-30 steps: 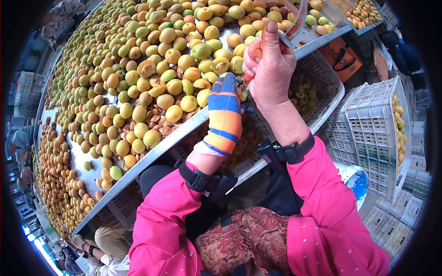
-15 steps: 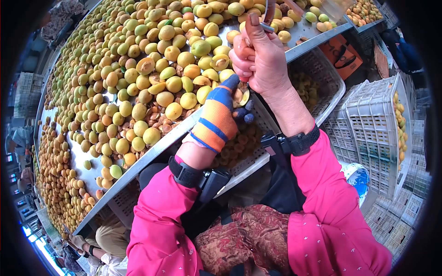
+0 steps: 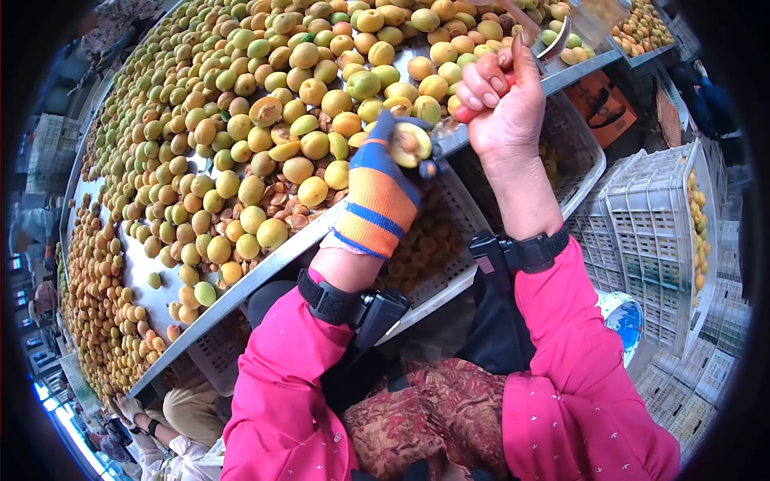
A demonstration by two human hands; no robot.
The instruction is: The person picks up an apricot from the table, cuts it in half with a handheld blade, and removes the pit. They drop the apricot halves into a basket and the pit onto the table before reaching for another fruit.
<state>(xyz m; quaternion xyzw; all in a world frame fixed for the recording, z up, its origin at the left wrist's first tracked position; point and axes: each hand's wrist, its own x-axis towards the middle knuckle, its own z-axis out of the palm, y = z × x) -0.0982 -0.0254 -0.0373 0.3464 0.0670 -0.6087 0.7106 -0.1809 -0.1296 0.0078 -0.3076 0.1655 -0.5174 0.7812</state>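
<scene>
My left hand, in an orange and blue glove, pinches a halved yellow-green fruit whose cut face and brown centre show. It hangs over the metal table's edge, above a white crate holding fruit pieces. My bare right hand is closed round the red handle of a knife, and the curved blade sticks out at the upper right. The two hands are apart. Whole yellow and green fruits cover the table beside my left hand, with brown pits among them.
The table's metal rim runs diagonally in front of me. White crates stand at the right, near a bucket with blue inside. An orange box lies behind a second crate. Another person's arm shows at the lower left.
My right hand has moved right, away from my left hand, and the knife blade shows more clearly. The halved fruit in my left hand has turned its cut face up.
</scene>
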